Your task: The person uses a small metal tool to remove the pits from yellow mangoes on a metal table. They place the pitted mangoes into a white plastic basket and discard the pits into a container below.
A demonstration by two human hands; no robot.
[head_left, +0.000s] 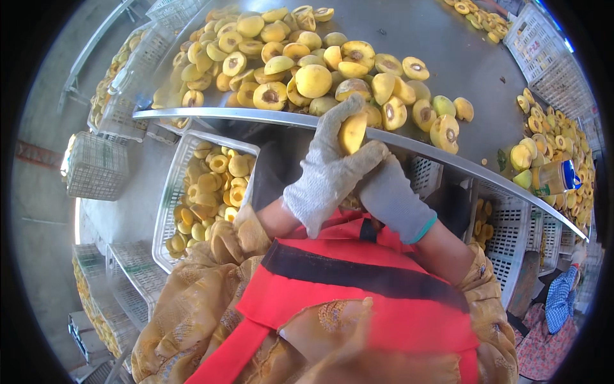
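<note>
My left hand [325, 171], in a whitish knit glove, grips a yellow peach half [353, 133] just over the table's near edge. Its fingers lie along the far side of the fruit and the thumb comes round the near side. Close against it, my right hand [398, 203] wears a grey glove with a green cuff. Its fingers are curled in and mostly hidden, so whatever they hold cannot be made out. Beyond both hands, a heap of halved yellow peaches [313, 81] lies on the metal table [435, 38], several with brown pits or hollows showing.
Below the table edge at left stands a white crate [167, 211] of pitted halves. More crates [96, 168] stand on the floor. At right, another peach heap [556, 141] lies beside a clear jar with a blue lid [558, 177]. A co-worker's checked sleeve [561, 301] shows at lower right.
</note>
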